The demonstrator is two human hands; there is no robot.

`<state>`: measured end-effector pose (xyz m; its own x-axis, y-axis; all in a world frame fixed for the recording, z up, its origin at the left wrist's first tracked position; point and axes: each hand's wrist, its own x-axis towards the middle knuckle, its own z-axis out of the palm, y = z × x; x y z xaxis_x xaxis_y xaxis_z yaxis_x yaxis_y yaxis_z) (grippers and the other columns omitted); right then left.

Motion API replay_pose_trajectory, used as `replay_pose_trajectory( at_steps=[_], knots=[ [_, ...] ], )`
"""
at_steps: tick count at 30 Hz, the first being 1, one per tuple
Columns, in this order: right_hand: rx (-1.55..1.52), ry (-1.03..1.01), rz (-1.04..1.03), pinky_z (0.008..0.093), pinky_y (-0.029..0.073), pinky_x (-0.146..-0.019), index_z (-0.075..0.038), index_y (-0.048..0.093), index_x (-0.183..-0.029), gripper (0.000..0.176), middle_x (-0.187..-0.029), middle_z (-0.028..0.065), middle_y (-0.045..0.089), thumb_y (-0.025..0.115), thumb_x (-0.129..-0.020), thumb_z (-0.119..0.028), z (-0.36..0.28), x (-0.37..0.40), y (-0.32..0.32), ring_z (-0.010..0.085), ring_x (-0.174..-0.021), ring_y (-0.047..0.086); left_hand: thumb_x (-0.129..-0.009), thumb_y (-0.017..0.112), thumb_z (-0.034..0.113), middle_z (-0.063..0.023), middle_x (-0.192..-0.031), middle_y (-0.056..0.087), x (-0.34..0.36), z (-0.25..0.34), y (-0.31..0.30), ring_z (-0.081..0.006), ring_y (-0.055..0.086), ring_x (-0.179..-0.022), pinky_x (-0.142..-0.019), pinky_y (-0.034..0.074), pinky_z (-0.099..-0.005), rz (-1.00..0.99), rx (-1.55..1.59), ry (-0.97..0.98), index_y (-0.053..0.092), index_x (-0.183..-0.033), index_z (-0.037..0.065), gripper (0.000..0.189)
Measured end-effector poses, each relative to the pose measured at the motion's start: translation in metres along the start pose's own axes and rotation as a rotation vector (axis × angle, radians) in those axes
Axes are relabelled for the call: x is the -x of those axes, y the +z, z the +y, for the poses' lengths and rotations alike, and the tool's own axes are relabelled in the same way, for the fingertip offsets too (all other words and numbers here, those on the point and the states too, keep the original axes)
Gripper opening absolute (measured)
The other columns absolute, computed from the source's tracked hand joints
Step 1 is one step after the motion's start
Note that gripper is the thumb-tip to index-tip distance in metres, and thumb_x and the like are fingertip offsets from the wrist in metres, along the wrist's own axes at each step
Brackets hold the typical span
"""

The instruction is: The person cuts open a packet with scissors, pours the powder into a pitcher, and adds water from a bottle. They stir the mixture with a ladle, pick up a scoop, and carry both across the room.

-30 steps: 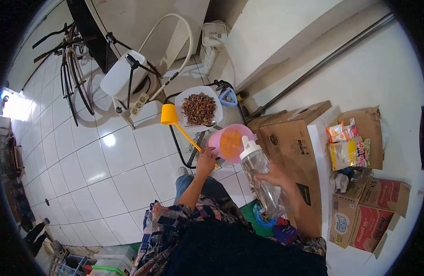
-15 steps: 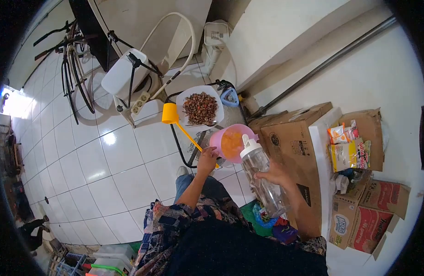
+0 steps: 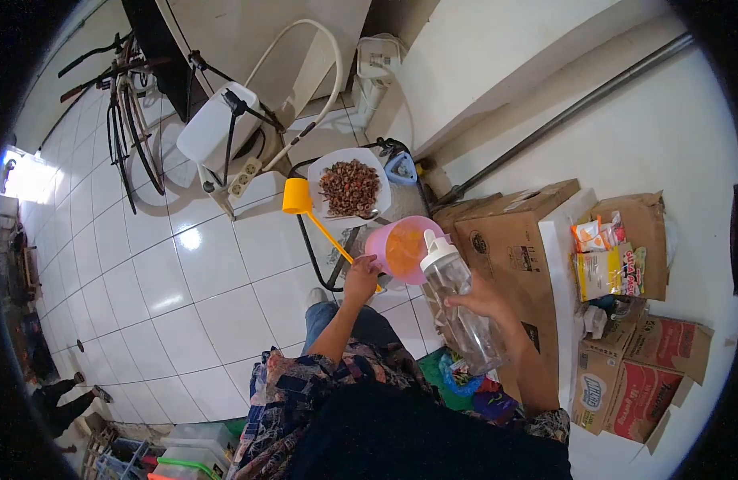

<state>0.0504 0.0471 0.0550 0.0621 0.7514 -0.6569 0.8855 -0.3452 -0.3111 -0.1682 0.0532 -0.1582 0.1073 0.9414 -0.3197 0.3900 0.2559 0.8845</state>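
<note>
My left hand [image 3: 362, 280] is closed round the handle of a yellow ladle [image 3: 298, 197], whose cup hangs to the left of a white bowl. My right hand [image 3: 479, 300] holds a clear bottle [image 3: 462, 316] with a white lid, tilted, its top beside a pink container [image 3: 378, 244]. Orange contents show inside the pink container. The white bowl [image 3: 372, 166], filled with small brown pieces and a spoon, sits on a glass-topped stand just above the container.
Cardboard boxes [image 3: 505, 240] stand at the right, with snack packets [image 3: 605, 272] farther right. A white chair [image 3: 217, 132] and a power strip [image 3: 243, 178] are at upper left, near bicycles [image 3: 129, 112]. Another person's legs [image 3: 61, 404] show at lower left.
The bottle and my right hand have shifted slightly right and down. My left hand and the ladle hold their place. More of the other person's legs shows at lower left.
</note>
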Motion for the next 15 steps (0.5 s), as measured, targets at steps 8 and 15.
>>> replay_pose_trajectory(
  at_steps=[8,15],
  knots=[
    [0.085,0.069,-0.001,0.0376,0.042,-0.089,0.001,0.039,-0.123,0.082,-0.110,0.0214,0.055,0.075,-0.058,-0.034,0.009,-0.013,0.002,0.0328,-0.103,0.054,-0.080,0.059,0.023,-0.0169,-0.106,0.057,0.002,0.002,-0.002,-0.0317,0.054,-0.100,-0.086,0.044,-0.0390,0.034,-0.003,0.019,0.059,-0.104,0.004,0.031],
    [-0.013,-0.013,-0.044,0.0368,0.044,-0.086,0.000,0.041,-0.123,0.078,-0.107,0.0194,0.057,0.074,-0.061,-0.035,-0.006,-0.012,-0.009,0.0311,-0.099,0.057,-0.080,0.060,0.024,-0.0174,-0.110,0.055,0.000,-0.003,0.002,-0.0320,0.056,-0.098,-0.084,0.045,-0.0397,0.022,-0.008,-0.019,0.060,-0.105,0.006,0.031]
  ],
)
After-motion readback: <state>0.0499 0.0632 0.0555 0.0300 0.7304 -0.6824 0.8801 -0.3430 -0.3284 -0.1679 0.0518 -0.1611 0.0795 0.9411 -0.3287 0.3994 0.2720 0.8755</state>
